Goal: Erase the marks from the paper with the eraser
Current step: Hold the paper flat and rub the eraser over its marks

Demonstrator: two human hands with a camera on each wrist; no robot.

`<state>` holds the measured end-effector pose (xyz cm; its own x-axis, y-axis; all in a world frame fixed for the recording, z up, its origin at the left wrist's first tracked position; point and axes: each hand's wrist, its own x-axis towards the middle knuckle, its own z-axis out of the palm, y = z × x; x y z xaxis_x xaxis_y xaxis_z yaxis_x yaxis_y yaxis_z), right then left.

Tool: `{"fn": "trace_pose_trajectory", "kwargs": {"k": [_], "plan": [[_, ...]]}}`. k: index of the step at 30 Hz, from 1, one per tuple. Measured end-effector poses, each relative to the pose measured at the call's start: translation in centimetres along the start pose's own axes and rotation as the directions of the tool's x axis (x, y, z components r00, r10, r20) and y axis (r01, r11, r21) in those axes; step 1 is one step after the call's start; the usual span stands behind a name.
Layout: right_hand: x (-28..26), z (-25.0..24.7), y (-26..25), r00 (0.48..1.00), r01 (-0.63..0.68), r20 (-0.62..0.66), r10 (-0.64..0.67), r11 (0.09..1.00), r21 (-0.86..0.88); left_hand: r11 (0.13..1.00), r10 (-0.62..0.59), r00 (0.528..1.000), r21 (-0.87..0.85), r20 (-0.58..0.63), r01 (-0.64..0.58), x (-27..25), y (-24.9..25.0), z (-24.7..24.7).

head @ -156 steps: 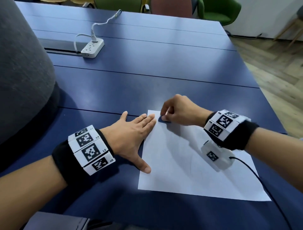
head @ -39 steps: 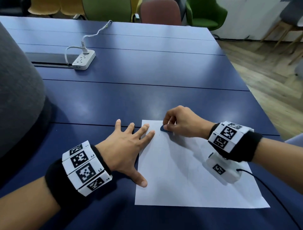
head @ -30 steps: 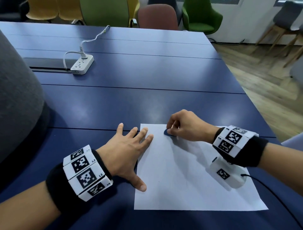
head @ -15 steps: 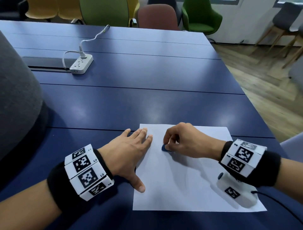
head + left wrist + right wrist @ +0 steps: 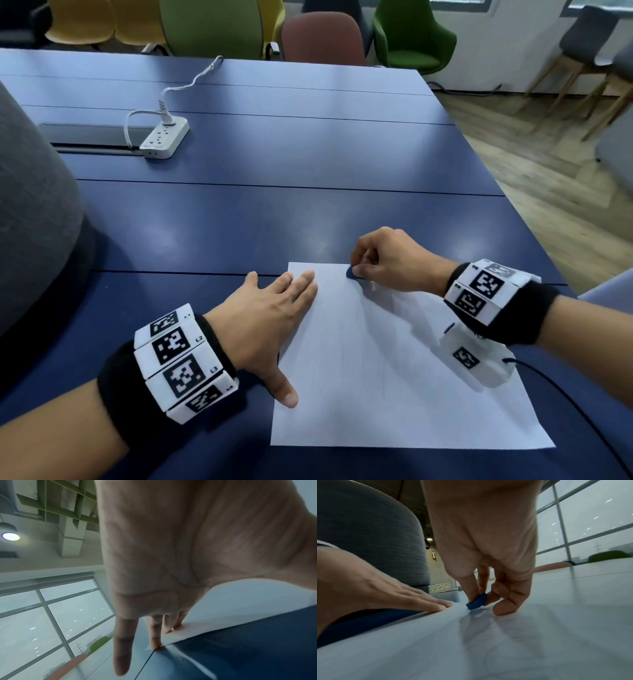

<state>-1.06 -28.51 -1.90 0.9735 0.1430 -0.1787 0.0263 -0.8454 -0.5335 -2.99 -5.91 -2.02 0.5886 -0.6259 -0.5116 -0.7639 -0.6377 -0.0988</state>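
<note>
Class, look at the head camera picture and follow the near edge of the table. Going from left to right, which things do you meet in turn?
left hand flat on the sheet's edge → blue eraser → right hand pinching it. All three lie over the white paper on the blue table.

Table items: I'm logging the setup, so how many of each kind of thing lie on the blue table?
Paper: 1
Eraser: 1
Power strip: 1
Hands: 2, left hand and right hand
Total: 5
</note>
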Motion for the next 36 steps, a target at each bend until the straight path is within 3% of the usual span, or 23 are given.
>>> {"fn": "trace_pose_trajectory", "kwargs": {"k": [2,6,12,17,22,27,32,36], "plan": [[-0.3,0.3,-0.1,1.0,0.006,-0.003,-0.006,1.0,0.005,1.0,-0.007,1.0,0.012,0.011,0.007,0.0,0.1,-0.1],[-2.1,1.4,-1.0,0.989,0.085,0.123,-0.08,0.996,-0.031,0.999,-0.013,1.0,0.035,0.023,0.012,0.2,0.3,-0.2],[-1.3,0.9,-0.3,1.0,0.018,-0.014,-0.018,1.0,0.0,0.999,-0.019,0.999,0.051,0.036,0.018,0.2,0.4,-0.3],[-3.2,2.0,-1.5,0.981,0.101,0.168,-0.093,0.994,-0.038,0.998,-0.035,0.999,0.059,0.041,0.033,0.4,0.6,-0.3],[-2.3,1.3,-0.9,0.999,0.03,0.033,-0.029,1.0,-0.004,0.997,-0.043,0.999,0.067,0.027,0.041,0.6,0.8,-0.3],[-4.2,2.3,-1.9,0.977,0.106,0.186,-0.102,0.994,-0.016,0.997,-0.042,0.999,0.07,0.031,0.04,0.6,0.8,-0.3],[-2.9,1.4,-1.0,0.999,0.018,0.033,-0.018,1.0,0.006,0.997,-0.044,0.999,0.07,0.027,0.042,0.6,0.8,-0.4],[-4.9,2.4,-2.0,0.98,0.095,0.175,-0.095,0.995,0.009,0.997,-0.048,0.998,0.063,0.039,0.046,0.6,0.8,-0.4]]}}
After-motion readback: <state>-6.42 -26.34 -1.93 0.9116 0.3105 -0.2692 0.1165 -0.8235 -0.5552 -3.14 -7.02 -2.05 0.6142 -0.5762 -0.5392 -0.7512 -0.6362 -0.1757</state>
